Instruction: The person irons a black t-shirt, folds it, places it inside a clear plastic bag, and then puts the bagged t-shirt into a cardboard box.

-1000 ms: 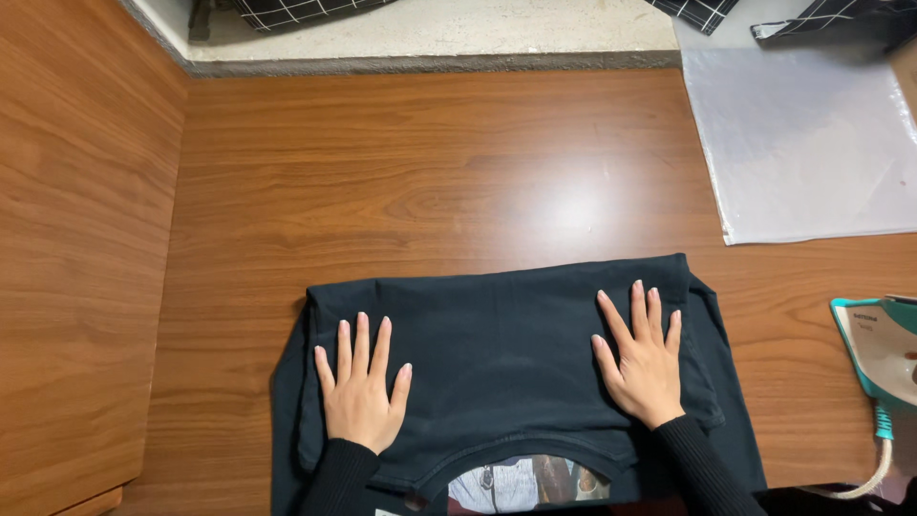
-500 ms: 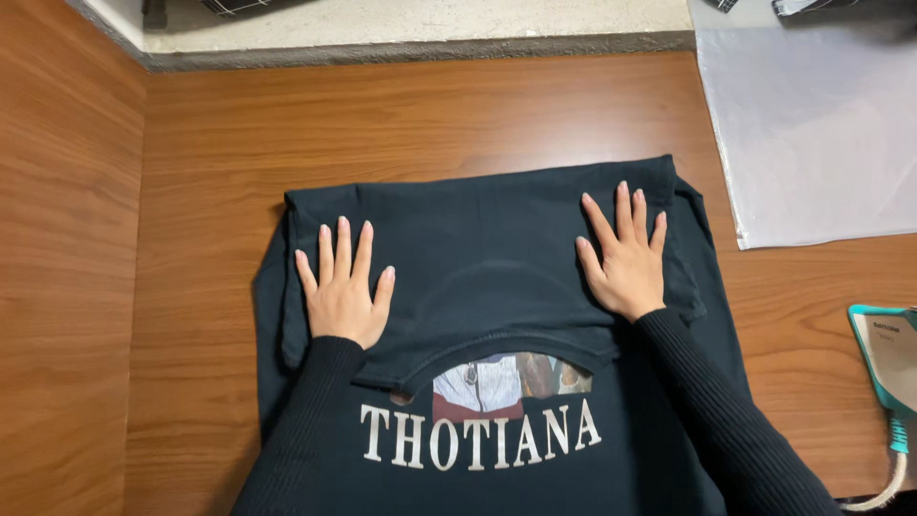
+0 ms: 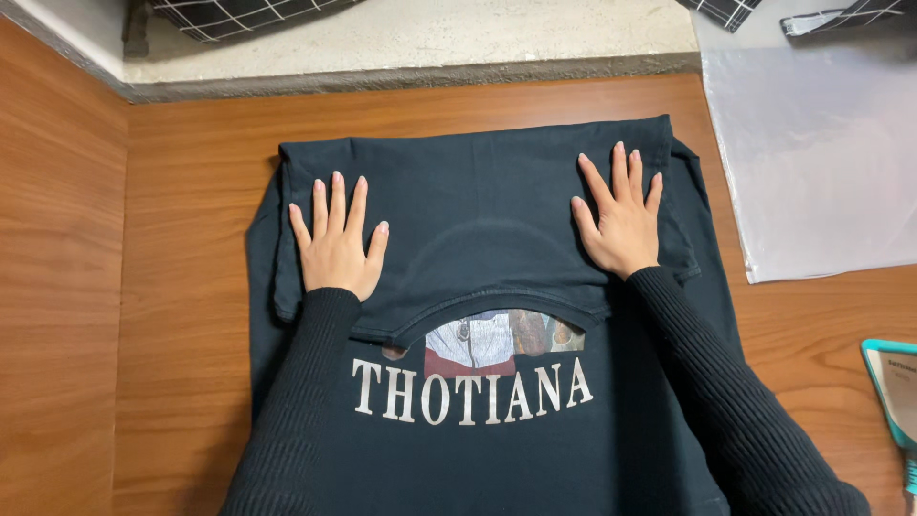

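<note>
Both palms press flat with fingers spread, gripping nothing: the left hand [image 3: 335,244] left of centre, the right hand [image 3: 619,220] right of centre, on the folded-over top of a black T-shirt [image 3: 487,210] on the wooden table [image 3: 191,143], mid-frame

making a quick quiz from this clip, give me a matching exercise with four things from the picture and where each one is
Things:
1. left hand
2. right hand
3. clear plastic sheet
4. teal and white object

Places:
a. at the right edge, lower down, only partly in view
b. flat on the left part of the folded black t-shirt
c. on the wooden table at upper right, beside the shirt
d. flat on the right part of the folded shirt

Pairs: 1-b, 2-d, 3-c, 4-a
</note>
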